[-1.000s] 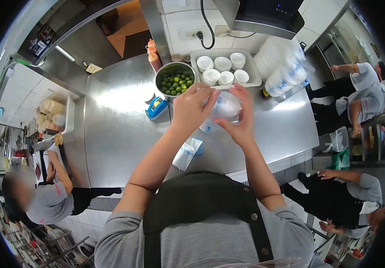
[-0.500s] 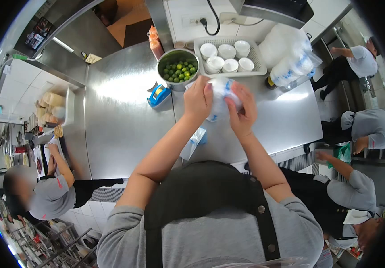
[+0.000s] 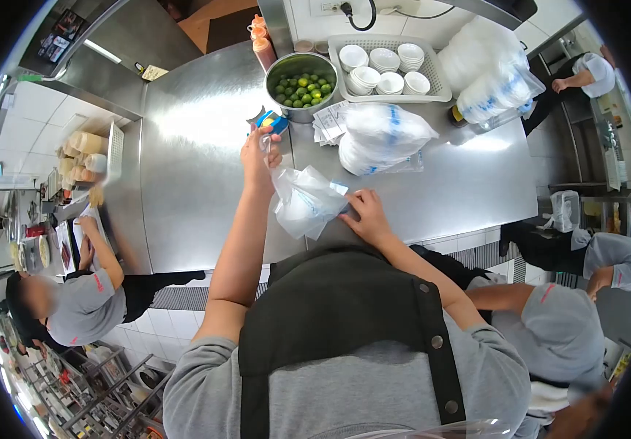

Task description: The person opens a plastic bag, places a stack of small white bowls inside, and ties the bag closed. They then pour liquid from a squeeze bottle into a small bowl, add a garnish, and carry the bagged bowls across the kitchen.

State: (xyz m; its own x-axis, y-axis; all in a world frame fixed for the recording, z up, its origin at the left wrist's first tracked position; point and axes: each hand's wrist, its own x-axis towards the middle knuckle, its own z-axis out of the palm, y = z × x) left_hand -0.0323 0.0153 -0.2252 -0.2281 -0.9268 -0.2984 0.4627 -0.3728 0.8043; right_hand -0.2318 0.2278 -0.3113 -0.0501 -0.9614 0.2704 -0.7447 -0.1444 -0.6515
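Note:
A thin white plastic bag (image 3: 306, 203) with faint blue print hangs between my hands over the front part of the steel table. My left hand (image 3: 258, 159) grips its gathered upper end, just in front of the blue tape dispenser (image 3: 275, 124). At the bag's right edge my right hand (image 3: 368, 216) has thumb and fingers closed on the plastic. Beyond it, a plump white bundle in clear plastic with blue print (image 3: 385, 139) rests on the table, touched by neither hand. Printed paper slips (image 3: 330, 123) lie against the bundle's left side.
Behind stand a steel pot (image 3: 270, 82) of green limes, a white basket (image 3: 441, 94) with stacked white bowls, and orange squeeze bottles (image 3: 263, 53). More wrapped bundles (image 3: 494, 94) sit at the back right. Co-workers stand left (image 3: 85, 311) and right (image 3: 560, 322).
Both hands have let go of the plump bundle, which now rests on the table. They have come nearer my body and left, and now hold the thin plastic bag.

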